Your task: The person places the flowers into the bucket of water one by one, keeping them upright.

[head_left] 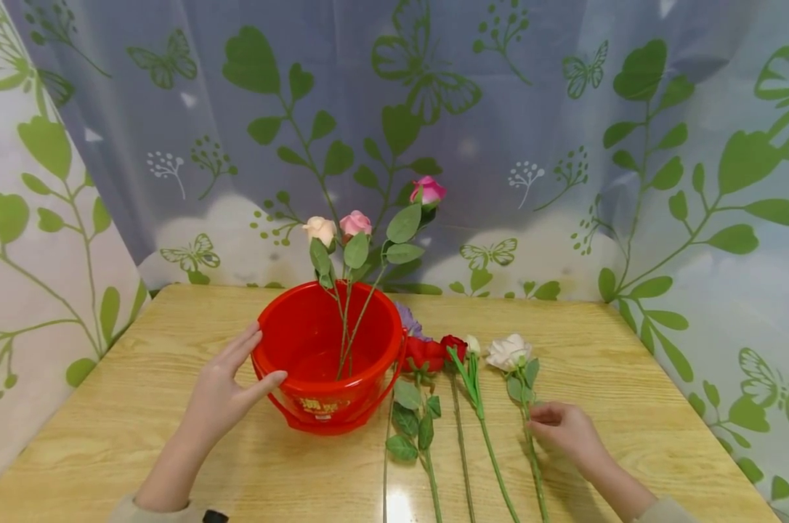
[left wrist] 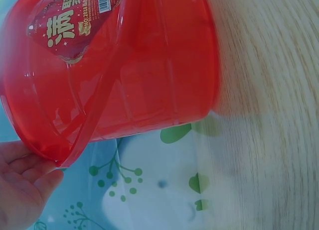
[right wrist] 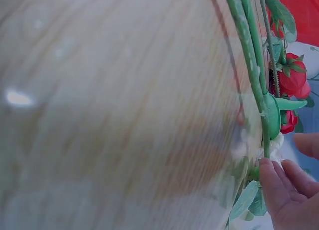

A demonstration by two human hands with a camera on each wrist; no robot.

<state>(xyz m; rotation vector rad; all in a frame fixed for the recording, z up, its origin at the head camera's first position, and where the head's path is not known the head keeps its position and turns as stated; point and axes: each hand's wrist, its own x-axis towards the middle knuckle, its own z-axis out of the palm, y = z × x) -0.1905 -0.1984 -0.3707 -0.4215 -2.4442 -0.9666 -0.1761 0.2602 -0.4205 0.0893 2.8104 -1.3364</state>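
Note:
A red plastic bucket [head_left: 322, 407] stands on the table, holding a cream rose [head_left: 320, 230], a light pink rose [head_left: 356, 223] and a deep pink rose [head_left: 429, 190] that lean towards its right side. My left hand [head_left: 221, 392] rests at the bucket's left rim, fingers fairly straight and thumb spread along the front. On the right, a white rose [head_left: 508, 352] lies on the table with its stem [head_left: 533, 465] towards me. My right hand [head_left: 567, 434] is at that stem, fingertips right beside it; in the right wrist view the thumb [right wrist: 306, 144] stands apart from the fingers.
Between bucket and white rose lie a purple flower [head_left: 410, 321], a large red flower [head_left: 424, 354], a smaller red rose [head_left: 453, 347] and a whitish bud [head_left: 473, 344] on a bright green stem. A patterned curtain [head_left: 486, 145] hangs behind the wooden table [head_left: 205, 305].

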